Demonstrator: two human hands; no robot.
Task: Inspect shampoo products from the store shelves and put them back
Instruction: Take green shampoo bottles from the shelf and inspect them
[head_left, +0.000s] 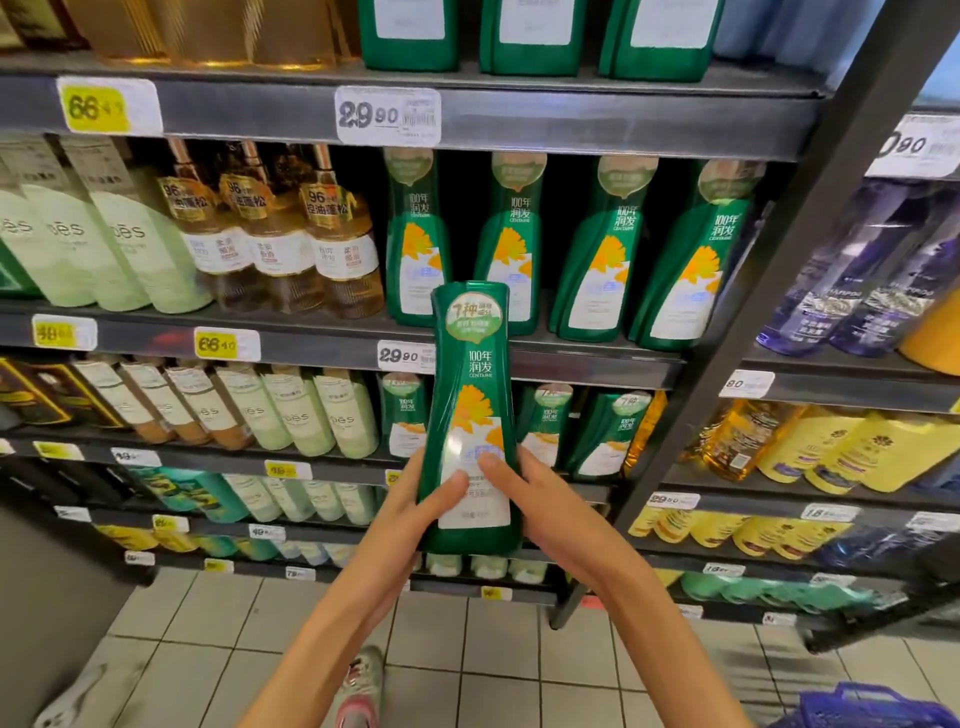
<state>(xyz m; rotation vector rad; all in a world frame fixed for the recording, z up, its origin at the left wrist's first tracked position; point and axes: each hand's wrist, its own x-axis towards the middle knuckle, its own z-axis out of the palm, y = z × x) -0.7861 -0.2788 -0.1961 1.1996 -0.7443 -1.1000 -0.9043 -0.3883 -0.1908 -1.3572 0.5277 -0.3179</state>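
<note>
A tall green shampoo bottle (471, 395) with a yellow flower on a white label stands upright in front of the shelves, its front facing me. My left hand (415, 506) grips its lower left side, thumb laid across the label. My right hand (537, 501) grips the lower right side, thumb also on the label. Behind it, a row of the same green bottles (597, 254) stands on the shelf (332, 340) with the 29.90 price tag (402, 356).
Amber bottles (291, 244) and pale green bottles (119, 244) stand left of the green row. Purple bottles (862, 291) and yellow bottles (852, 452) fill the neighbouring rack past a dark upright post (779, 249). A blue basket (867, 706) sits at the lower right on the tiled floor.
</note>
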